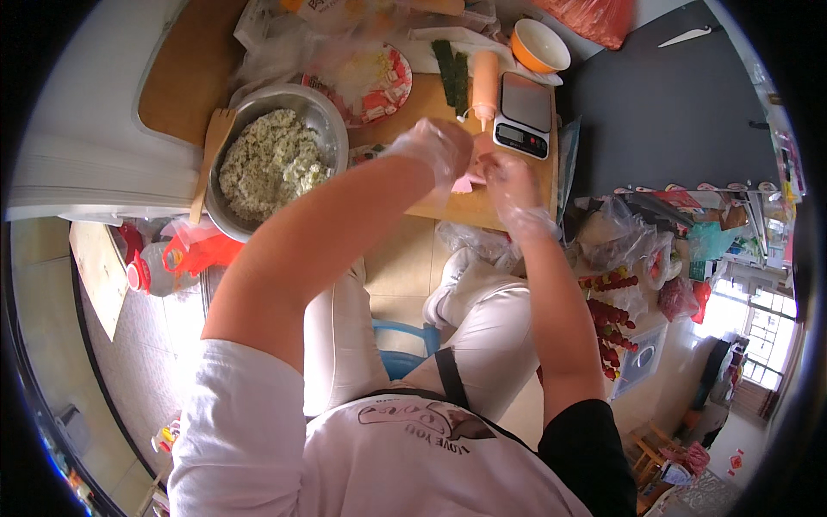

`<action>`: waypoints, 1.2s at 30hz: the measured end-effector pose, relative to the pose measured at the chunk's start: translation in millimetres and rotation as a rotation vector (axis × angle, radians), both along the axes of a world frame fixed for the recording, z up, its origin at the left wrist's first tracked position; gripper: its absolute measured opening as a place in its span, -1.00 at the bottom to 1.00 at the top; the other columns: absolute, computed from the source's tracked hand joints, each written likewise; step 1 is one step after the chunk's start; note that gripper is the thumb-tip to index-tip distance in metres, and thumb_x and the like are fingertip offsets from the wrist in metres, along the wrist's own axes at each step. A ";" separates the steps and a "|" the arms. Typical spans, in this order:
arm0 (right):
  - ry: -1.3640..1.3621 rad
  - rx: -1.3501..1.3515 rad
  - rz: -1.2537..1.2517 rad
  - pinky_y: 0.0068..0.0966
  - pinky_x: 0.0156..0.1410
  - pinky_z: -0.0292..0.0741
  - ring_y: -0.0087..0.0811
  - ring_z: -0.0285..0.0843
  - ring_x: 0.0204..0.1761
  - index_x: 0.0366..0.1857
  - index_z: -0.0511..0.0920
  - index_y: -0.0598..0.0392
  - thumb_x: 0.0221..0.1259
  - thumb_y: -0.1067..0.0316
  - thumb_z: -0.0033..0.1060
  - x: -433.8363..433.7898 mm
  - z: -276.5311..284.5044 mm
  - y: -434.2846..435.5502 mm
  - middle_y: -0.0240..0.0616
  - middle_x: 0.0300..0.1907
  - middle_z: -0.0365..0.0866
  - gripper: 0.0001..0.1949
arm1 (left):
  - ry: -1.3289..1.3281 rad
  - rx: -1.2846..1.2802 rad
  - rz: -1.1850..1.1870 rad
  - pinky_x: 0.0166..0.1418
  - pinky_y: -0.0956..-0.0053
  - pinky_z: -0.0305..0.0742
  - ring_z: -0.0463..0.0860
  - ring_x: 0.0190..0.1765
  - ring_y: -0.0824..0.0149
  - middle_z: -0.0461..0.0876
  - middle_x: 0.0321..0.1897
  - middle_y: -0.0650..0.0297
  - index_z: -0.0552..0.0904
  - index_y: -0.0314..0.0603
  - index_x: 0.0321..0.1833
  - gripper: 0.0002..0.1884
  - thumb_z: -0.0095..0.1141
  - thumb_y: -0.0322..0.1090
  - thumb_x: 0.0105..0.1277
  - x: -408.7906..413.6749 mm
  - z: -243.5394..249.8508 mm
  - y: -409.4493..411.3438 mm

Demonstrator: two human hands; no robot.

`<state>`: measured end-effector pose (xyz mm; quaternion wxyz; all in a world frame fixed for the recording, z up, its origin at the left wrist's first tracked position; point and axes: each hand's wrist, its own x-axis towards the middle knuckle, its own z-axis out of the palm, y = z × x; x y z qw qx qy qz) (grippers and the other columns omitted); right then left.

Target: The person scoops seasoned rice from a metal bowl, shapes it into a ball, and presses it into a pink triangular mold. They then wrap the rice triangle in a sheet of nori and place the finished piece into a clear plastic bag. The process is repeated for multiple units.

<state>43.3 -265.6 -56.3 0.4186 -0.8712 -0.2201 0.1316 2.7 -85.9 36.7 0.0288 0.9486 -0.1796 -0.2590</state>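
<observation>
My left hand [444,150], in a clear plastic glove, is curled above the wooden board [439,207]; its fingertips are hidden and blurred. Close to its right is my gloved right hand [515,184], its bent fingers at a thin pink piece [477,176] that looks like sliced ham. Part of this piece shows below the left hand. Beyond the hands lies a squeeze bottle of orange sauce [485,84], its nozzle towards me. A digital kitchen scale [526,110] is right of the bottle, and dark green seaweed strips [451,74] are left of it.
A steel bowl [336,123] of mixed rice [268,168] is at left, a wooden fork [212,161] against its rim. Behind stands a plate [404,64] of cut crab sticks [382,100]. An orange bowl [541,46] is at back right. A white knife [685,37] lies on a dark surface.
</observation>
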 end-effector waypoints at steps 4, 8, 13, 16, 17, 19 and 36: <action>-0.467 -0.292 0.136 -0.23 -0.05 0.55 -0.01 0.63 -0.19 -0.21 0.65 0.10 0.26 0.23 0.19 -23.5 48.8 -15.3 -0.06 -0.22 0.67 -0.80 | -0.096 -0.015 -0.007 -0.01 0.30 0.62 0.70 -0.02 0.11 0.72 -0.18 0.09 0.73 -0.12 -0.13 -0.76 0.13 -0.22 0.23 25.9 -8.3 -2.6; -0.302 -0.591 -0.044 -0.12 -0.01 0.53 0.05 0.63 -0.13 -0.20 0.66 0.10 0.25 0.20 0.16 -7.1 32.9 -40.2 -0.01 -0.15 0.67 -0.77 | -0.178 -0.448 0.438 0.13 0.26 0.53 0.61 0.08 0.03 0.64 -0.05 0.06 0.62 -0.14 0.09 -0.64 0.16 -0.28 0.23 27.9 -37.2 -13.6; -0.289 -0.759 -0.029 -0.10 -0.07 0.57 0.03 0.67 -0.20 -0.32 0.65 0.11 0.22 0.25 0.16 24.0 -19.7 -67.4 -0.01 -0.25 0.69 -0.83 | -0.339 -0.883 0.726 0.15 0.18 0.47 0.51 0.10 -0.08 0.51 0.06 -0.05 0.50 -0.20 0.24 -0.48 0.22 -0.22 0.21 -24.3 -126.9 2.4; -0.233 -0.815 -0.070 -0.10 -0.04 0.57 0.01 0.66 -0.16 -0.36 0.65 0.10 0.20 0.24 0.18 29.8 -24.2 -57.7 -0.03 -0.24 0.68 -0.83 | -0.413 -0.648 0.617 0.15 0.19 0.46 0.53 0.08 -0.09 0.53 0.01 -0.10 0.47 -0.23 0.27 -0.42 0.27 -0.26 0.15 -41.7 -152.8 10.6; -0.218 -0.829 -0.090 -0.11 -0.02 0.56 0.00 0.66 -0.13 -0.38 0.65 0.10 0.19 0.23 0.19 30.0 -22.7 -55.9 -0.03 -0.24 0.68 -0.83 | -0.345 -0.660 0.671 0.14 0.20 0.46 0.54 0.07 -0.08 0.54 0.00 -0.09 0.47 -0.23 0.26 -0.42 0.28 -0.29 0.14 -43.2 -157.8 9.3; -0.445 -0.625 0.004 -0.14 0.01 0.55 -0.03 0.63 -0.09 -0.36 0.63 0.11 0.18 0.22 0.21 20.6 -11.0 -47.4 -0.05 -0.24 0.66 -0.82 | -0.199 -0.686 0.777 0.14 0.22 0.47 0.56 0.05 -0.05 0.56 -0.02 -0.06 0.48 -0.24 0.26 -0.41 0.30 -0.35 0.11 -43.9 -137.0 0.0; -0.240 -0.086 0.179 -0.20 -0.13 0.53 -0.01 0.61 -0.21 -0.29 0.54 0.07 0.26 0.27 0.15 -16.3 -16.2 28.0 -0.11 -0.30 0.66 -0.88 | -0.199 -1.304 0.932 0.15 0.45 0.49 0.58 0.06 0.29 0.55 0.07 0.08 0.60 -0.34 0.16 -0.56 0.32 -0.38 0.22 -52.5 -185.3 -10.3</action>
